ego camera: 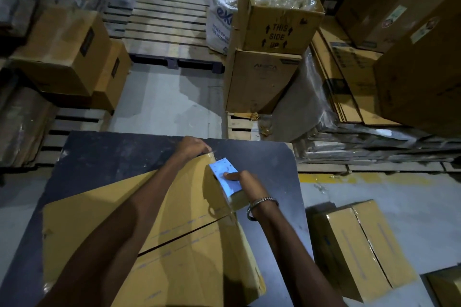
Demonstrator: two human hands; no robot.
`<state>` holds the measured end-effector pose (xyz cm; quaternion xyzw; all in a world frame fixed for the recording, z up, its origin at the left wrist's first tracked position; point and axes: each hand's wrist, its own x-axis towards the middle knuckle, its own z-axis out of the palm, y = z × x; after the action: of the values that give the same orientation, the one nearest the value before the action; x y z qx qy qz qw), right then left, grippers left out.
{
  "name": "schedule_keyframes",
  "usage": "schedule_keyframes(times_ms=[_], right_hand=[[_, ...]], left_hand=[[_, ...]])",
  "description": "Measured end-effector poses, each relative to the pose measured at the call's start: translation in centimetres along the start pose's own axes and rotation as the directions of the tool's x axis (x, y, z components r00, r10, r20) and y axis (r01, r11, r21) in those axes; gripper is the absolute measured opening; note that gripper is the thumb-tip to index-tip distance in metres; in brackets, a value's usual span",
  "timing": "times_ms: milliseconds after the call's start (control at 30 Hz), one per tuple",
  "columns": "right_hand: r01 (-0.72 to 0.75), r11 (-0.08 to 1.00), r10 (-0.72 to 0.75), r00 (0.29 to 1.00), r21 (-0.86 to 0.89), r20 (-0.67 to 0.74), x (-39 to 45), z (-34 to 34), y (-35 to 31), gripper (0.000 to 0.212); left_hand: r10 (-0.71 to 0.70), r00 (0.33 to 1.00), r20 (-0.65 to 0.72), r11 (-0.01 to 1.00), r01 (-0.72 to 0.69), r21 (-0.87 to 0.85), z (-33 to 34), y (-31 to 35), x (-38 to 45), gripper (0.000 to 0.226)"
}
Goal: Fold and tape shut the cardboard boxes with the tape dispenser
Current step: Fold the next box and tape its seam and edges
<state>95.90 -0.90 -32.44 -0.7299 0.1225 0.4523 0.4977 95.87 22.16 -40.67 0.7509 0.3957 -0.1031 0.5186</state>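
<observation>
Two hands on the box [174, 244], your left hand [192, 148] gripping its far corner, your right hand [245, 182] grasping the tape dispenser [224, 177] on the seam, dark worktop [104, 154] underneath.

I have only one view, from the camera on the person's head, looking forward and steeply down. It sits close above the dark desk [104, 157], which fills the near, lower half, with both forearms reaching in from the near edge. The wide lens bends straight lines toward the edges. Beyond the desk's far edge I see the floor [162, 97] and a wooden pallet [162, 27] far off. Stacked cartons stand left and right. No second view shares this scene.
</observation>
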Motion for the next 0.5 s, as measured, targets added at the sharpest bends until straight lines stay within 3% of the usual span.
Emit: schedule_keyframes(times_ms=[67, 133, 233, 300, 400, 500], right_hand=[[-0.025, 1.000, 0.025, 1.000, -0.003, -0.010, 0.4, 0.2, 0.1, 0.058], [-0.032, 0.999, 0.032, 0.999, 0.009, -0.026, 1.0, 0.4, 0.2, 0.074], [-0.019, 1.000, 0.019, 0.999, 0.003, -0.042, 1.8, 0.5, 0.4, 0.075], [0.010, 1.000, -0.010, 0.998, -0.009, -0.054, 1.6, 0.7, 0.3, 0.073], [0.044, 0.998, -0.046, 0.997, -0.044, -0.059, 0.9, 0.9, 0.0, 0.065], [0.047, 0.997, -0.051, 0.996, -0.057, -0.069, 0.7, 1.0, -0.1, 0.055]], left_hand=[[-0.010, 1.000, 0.016, 1.000, 0.010, -0.004, 0.1, -0.8, 0.4, 0.008], [-0.044, 0.999, 0.004, 0.998, 0.044, 0.052, 0.3, -1.5, 1.0, 0.028], [-0.101, 0.994, -0.037, 0.977, 0.106, 0.186, 0.8, -2.0, 1.2, 0.051], [-0.021, 0.992, -0.124, 0.972, 0.049, 0.229, 1.1, -1.3, -0.2, 0.047], [0.198, 0.952, -0.232, 0.967, -0.152, 0.203, 1.6, -0.9, -2.1, 0.037], [0.294, 0.951, -0.092, 0.935, -0.267, 0.232, 1.2, -1.7, -3.0, 0.052]])
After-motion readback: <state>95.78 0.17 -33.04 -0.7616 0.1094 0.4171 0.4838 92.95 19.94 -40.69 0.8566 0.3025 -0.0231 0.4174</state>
